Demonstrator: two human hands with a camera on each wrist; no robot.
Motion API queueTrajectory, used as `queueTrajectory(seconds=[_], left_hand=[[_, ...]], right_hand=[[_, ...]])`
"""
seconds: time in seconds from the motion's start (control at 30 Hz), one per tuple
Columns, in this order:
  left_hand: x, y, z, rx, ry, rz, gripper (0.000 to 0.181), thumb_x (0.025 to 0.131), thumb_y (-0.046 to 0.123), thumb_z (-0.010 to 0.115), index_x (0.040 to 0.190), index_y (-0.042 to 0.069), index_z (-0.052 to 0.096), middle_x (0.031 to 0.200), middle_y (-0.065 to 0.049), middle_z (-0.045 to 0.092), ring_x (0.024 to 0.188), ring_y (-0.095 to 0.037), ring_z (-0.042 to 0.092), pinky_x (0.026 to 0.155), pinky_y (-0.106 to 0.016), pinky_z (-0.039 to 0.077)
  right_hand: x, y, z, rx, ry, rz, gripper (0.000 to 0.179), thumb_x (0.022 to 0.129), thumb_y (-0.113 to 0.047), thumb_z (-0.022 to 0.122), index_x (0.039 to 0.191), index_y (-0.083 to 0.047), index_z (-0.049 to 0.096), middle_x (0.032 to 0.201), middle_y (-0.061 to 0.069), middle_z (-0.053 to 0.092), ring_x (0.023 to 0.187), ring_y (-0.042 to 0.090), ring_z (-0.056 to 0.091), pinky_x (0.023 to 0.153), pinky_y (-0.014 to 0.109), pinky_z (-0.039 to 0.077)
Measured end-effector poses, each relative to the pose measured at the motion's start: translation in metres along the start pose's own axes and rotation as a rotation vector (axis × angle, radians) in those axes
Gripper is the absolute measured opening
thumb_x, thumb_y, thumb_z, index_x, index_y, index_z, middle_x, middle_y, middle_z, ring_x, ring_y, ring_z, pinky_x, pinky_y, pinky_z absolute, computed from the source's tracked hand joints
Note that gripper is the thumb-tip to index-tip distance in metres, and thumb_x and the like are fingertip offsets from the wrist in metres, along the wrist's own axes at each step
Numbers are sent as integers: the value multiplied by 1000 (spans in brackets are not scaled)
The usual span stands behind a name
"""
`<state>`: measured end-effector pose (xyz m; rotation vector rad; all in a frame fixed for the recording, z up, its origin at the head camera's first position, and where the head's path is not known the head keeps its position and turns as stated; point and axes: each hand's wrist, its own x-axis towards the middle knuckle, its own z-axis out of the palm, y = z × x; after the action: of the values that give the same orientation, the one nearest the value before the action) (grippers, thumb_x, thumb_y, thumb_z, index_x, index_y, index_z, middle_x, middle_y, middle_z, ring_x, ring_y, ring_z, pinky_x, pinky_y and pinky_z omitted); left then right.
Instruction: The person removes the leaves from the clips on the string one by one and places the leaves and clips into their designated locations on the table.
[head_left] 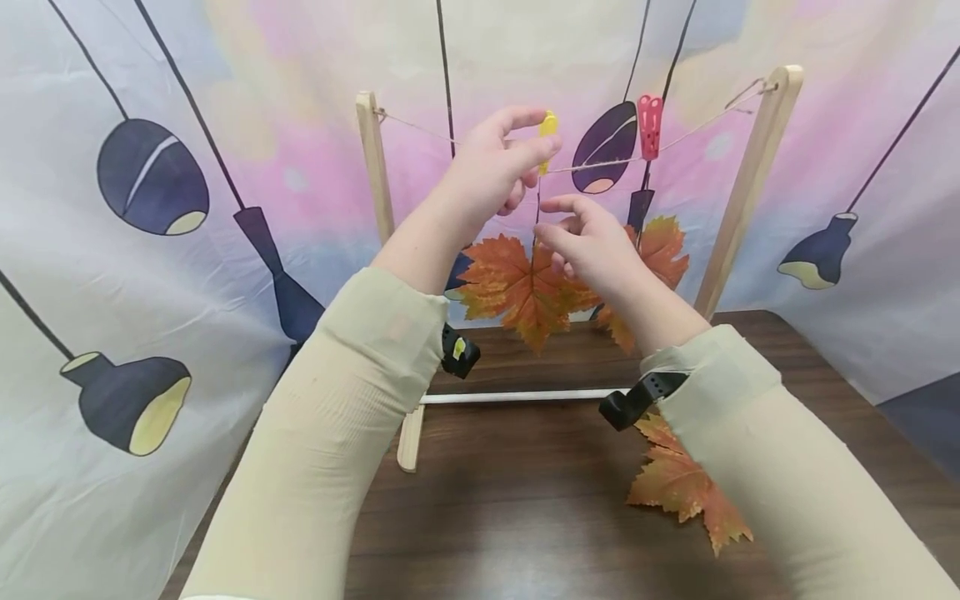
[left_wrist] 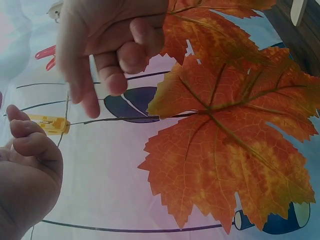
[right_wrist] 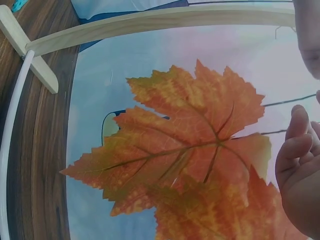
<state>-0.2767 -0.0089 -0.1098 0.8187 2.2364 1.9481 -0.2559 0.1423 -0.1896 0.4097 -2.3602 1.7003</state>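
Note:
My left hand [head_left: 498, 162] pinches a yellow clothespin [head_left: 549, 125] between thumb and index finger, up on the twine line [head_left: 581, 168]. The clothespin [left_wrist: 52, 124] sits across the twine at the upper end of a thin dark stem [left_wrist: 110, 119]. From that stem hangs an orange maple leaf [head_left: 528, 287], seen large in the left wrist view. My right hand [head_left: 592, 242] is beside the stem, fingers loosely bent and apart, gripping nothing. Further right, a red clothespin [head_left: 649, 127] stands on the twine above a second orange leaf [head_left: 663, 250], partly behind my right hand.
Two wooden posts [head_left: 750, 187] hold the twine, with a white rod [head_left: 517, 397] low between them. Another orange leaf [head_left: 678, 479] lies on the dark wooden table [head_left: 480, 500], partly under my right forearm. A cloth printed with lamps [head_left: 247, 333] hangs behind.

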Motion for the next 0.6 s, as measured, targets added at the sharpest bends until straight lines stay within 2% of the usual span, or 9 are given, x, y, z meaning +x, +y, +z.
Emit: queueTrajectory(seconds=[0.23, 0.37, 0.6], left_hand=[[4, 3, -2, 44, 19, -35, 48, 91, 27, 63, 136, 23, 45, 88, -9, 52, 43, -12, 30, 45, -23, 27], [7, 5, -3, 61, 37, -56, 51, 91, 27, 62, 138, 22, 42, 93, -8, 53, 43, -12, 30, 45, -22, 27], [12, 7, -1, 58, 71, -105, 48, 91, 28, 62, 136, 21, 44, 75, -6, 47, 41, -12, 28, 43, -22, 25]], right_hand=[[4, -7, 4, 25, 27, 7, 41, 92, -26, 60, 129, -14, 48, 92, 12, 60, 60, 20, 51, 55, 31, 45], [8, -9, 7, 25, 36, 18, 40, 92, -24, 60, 129, -13, 48, 89, 11, 61, 60, 21, 52, 53, 29, 45], [12, -11, 11, 42, 50, 36, 41, 91, -23, 59, 129, -13, 48, 88, 11, 62, 59, 19, 53, 51, 28, 43]])
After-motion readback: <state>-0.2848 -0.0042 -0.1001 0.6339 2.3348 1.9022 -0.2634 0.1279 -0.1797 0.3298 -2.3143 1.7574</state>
